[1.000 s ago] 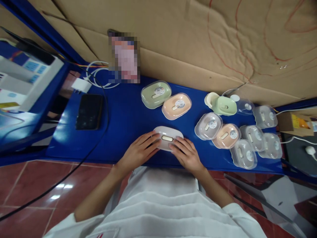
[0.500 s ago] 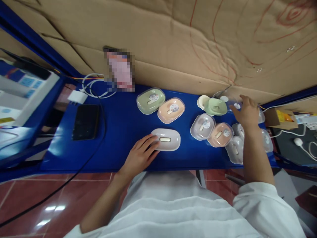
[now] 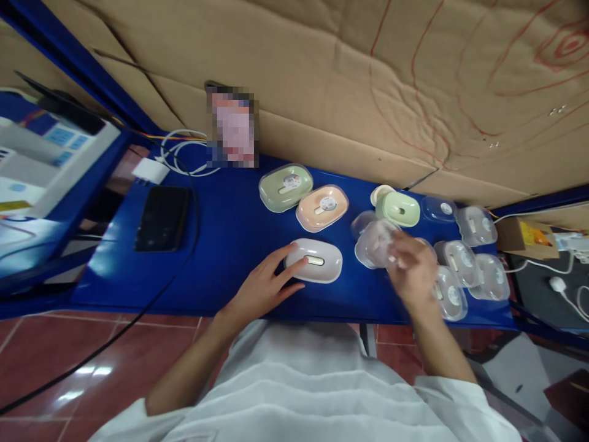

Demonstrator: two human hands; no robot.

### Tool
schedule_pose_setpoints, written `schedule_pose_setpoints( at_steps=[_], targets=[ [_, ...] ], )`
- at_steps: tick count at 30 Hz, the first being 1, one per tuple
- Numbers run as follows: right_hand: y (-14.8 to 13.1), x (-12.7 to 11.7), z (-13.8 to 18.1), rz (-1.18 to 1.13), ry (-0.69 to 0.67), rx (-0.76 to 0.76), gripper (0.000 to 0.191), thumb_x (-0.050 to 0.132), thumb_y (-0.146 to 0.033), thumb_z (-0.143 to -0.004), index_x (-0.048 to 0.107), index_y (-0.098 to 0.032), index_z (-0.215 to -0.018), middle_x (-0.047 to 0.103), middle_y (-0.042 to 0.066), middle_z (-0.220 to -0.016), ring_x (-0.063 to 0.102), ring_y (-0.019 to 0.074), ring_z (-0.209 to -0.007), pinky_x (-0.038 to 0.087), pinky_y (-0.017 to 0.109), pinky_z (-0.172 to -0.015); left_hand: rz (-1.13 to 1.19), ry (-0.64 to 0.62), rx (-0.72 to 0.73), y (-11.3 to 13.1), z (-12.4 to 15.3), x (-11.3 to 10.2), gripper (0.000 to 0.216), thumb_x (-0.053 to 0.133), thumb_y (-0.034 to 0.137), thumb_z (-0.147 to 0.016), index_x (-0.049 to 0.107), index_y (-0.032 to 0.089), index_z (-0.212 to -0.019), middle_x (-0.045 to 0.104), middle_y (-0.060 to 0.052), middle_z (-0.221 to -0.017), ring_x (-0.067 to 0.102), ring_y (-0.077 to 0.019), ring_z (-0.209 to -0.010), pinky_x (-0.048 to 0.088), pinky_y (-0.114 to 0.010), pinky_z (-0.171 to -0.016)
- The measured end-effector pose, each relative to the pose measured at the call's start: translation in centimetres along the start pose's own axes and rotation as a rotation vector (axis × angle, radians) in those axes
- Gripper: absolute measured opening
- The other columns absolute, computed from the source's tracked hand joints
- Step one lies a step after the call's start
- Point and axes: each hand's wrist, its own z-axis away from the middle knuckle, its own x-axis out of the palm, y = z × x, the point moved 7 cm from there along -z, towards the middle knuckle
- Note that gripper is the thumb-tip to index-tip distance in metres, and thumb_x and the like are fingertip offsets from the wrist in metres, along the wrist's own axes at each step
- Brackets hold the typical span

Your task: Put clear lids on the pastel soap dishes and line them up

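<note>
A pale lavender oval soap dish lies on the blue table, a cream strip at its centre. My left hand rests at its left end, fingers spread, index fingertip near the strip. To the right, my right hand is closed on a clear plastic lid, smeared by motion, above a lavender dish. A peach dish under this hand is mostly hidden. Green and peach dishes with clear lids and round stickers sit behind my left hand. An uncovered green dish stands at the back right.
Several clear lids lie at the table's right end. A black box-like item, a white charger and a black cable are on the left. A cardboard wall closes off the back; a small carton is at far right.
My right hand has come from the lids at the back right towards the middle, bringing a clear lid with it. My left hand stays at the lavender dish, its fingers shifted slightly.
</note>
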Motion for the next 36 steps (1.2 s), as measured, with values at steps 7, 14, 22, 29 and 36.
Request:
schedule_pose_setpoints(
  at_steps=[7,14,22,29,36],
  targets=[
    [-11.2,3.6,0.3,-0.336,-0.107,-0.240,0.026,0.068,-0.023,-0.104,0.070,-0.027,-0.130,0.078,0.005,-0.109,0.074,0.0209,-0.113,0.057,0.040,-0.105,0.051,0.031,-0.060,-0.6,0.8,0.2,0.079,0.074,0.032,-0.100,0.033,0.030,-0.168,0.041,-0.022,-0.166,0.058,-0.0350,-0.147,0.062,-0.051,-0.111],
    [-10.8,6.0,-0.2,-0.344,-0.354,-0.289,0.045,0.072,-0.039,-0.103,0.067,-0.028,-0.147,0.067,0.012,-0.146,0.054,0.0299,-0.148,0.041,0.056,-0.128,0.076,-0.007,-0.106,-1.0,0.8,0.5,0.076,0.070,0.028,-0.103,0.032,0.034,-0.169,0.048,-0.017,-0.162,0.060,-0.0325,-0.145,0.062,-0.049,-0.112],
    [-11.0,7.2,-0.7,-0.283,-0.428,-0.321,0.052,0.067,-0.033,-0.106,0.058,-0.027,-0.157,0.060,0.011,-0.159,0.044,0.0312,-0.158,0.036,0.057,-0.131,0.112,-0.071,-0.169,-2.2,-0.2,0.1,0.077,0.071,0.038,-0.102,0.033,0.031,-0.168,0.046,-0.019,-0.161,0.056,-0.0354,-0.147,0.057,-0.055,-0.116],
    [-11.1,8.0,-1.8,-0.287,-0.538,-0.318,0.055,0.061,-0.030,-0.108,0.051,-0.028,-0.163,0.049,0.009,-0.170,0.042,0.0325,-0.159,0.034,0.061,-0.131,0.145,-0.109,-0.218,-3.6,-0.7,-0.3,0.072,0.072,0.042,-0.101,0.040,0.032,-0.165,0.051,-0.015,-0.154,0.058,-0.0327,-0.143,0.055,-0.054,-0.118],
    [-11.2,7.9,-2.3,-0.335,-0.568,-0.323,0.054,0.055,-0.030,-0.111,0.048,-0.027,-0.164,0.047,0.008,-0.171,0.036,0.0300,-0.162,0.029,0.058,-0.134,0.099,-0.052,-0.230,-3.3,-0.3,-0.8,0.064,0.072,0.041,-0.101,0.049,0.028,-0.160,0.054,-0.016,-0.157,0.058,-0.0324,-0.145,0.053,-0.052,-0.121]
  ],
)
